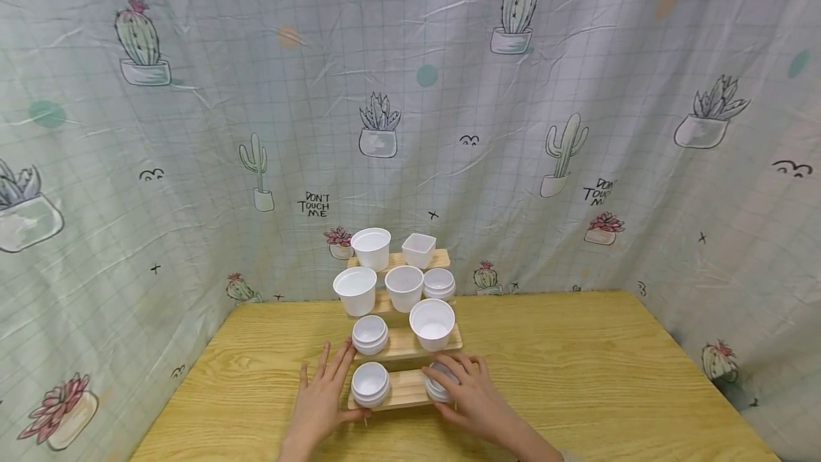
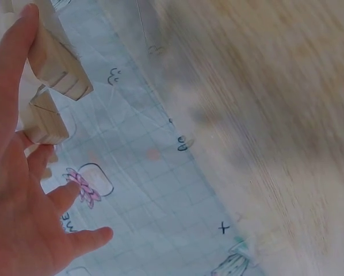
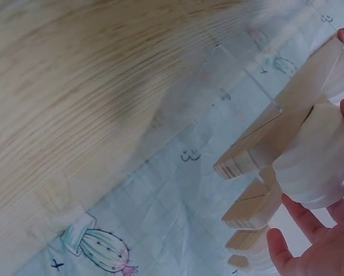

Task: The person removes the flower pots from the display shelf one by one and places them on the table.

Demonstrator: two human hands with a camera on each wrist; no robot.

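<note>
A small white ribbed pot (image 1: 437, 393) sits at the right end of the lowest step of a tiered wooden stand (image 1: 407, 387). My right hand (image 1: 479, 399) grips it, thumb in front and fingers over its far side. In the right wrist view this pot (image 3: 316, 158) stands against the plank's edge. My left hand (image 1: 318, 399) spreads its fingers along the stand's left side, its thumb near the lowest plank's front corner and its index fingertip by the second step. Beside it are a similar pot (image 1: 370, 385) on the lowest step and another pot (image 1: 370, 336) above.
A deeper white cup (image 1: 432, 324) stands at the right of the second step. Higher up are several more white cups, including a wide one (image 1: 355, 291) and a square one (image 1: 420, 250). The stand is on a yellow wood-grain table (image 1: 558, 369), with a cactus-print curtain (image 1: 423, 177) behind.
</note>
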